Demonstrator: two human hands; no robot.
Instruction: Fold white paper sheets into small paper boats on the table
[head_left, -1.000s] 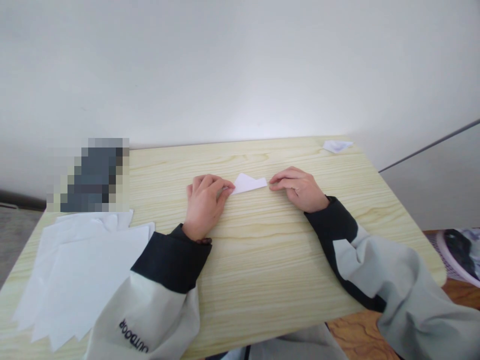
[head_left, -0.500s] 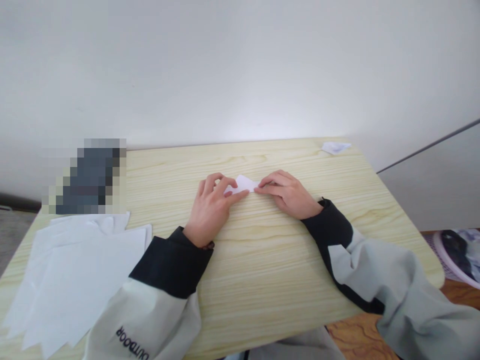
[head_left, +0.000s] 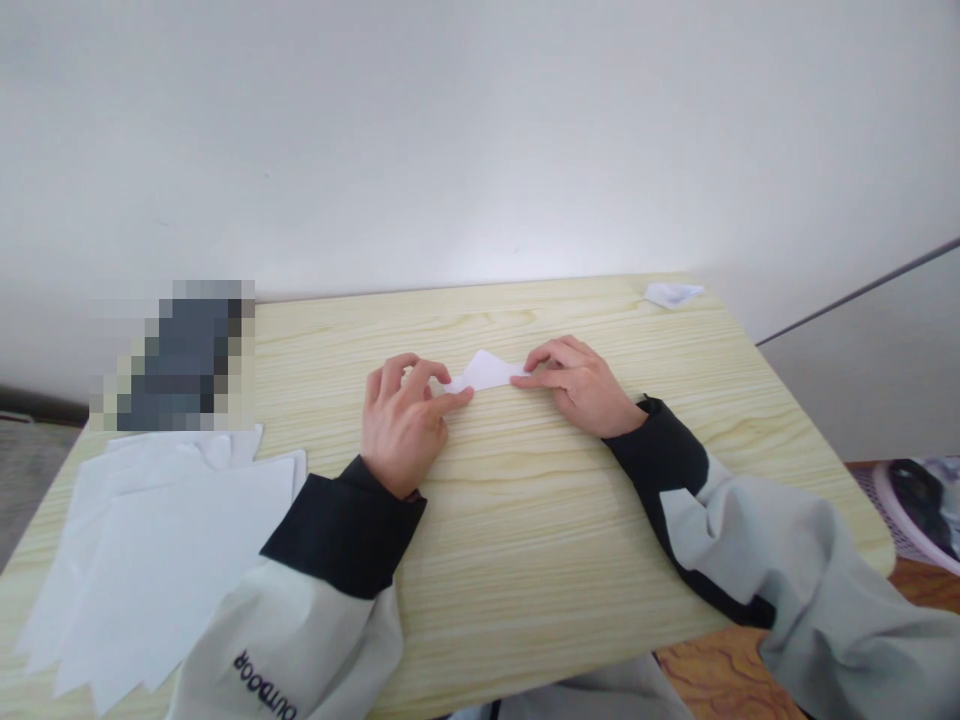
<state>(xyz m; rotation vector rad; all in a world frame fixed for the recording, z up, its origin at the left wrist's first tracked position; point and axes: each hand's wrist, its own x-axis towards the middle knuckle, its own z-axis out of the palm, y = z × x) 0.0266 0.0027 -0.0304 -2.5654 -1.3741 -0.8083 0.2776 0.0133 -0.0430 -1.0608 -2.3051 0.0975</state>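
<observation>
A small folded piece of white paper (head_left: 487,371) lies on the wooden table, its peak pointing toward the wall and a narrow strip running out to each side. My left hand (head_left: 405,415) pinches the strip's left end, the thumb along the near edge and the fingers curled behind. At the other end, my right hand (head_left: 574,385) grips the strip between thumb and fingertips. The fingers cover both ends of the paper.
Several loose white sheets (head_left: 180,560) are spread at the table's left. Behind them sits a dark pixelated object (head_left: 180,360). A folded paper shape (head_left: 673,294) rests in the far right corner. Beside the table on the floor stands a pink basket (head_left: 896,515) holding things.
My left hand has slid left along the paper, baring more of its middle and left side. My right hand has shifted very slightly right along the strip, still pinching it.
</observation>
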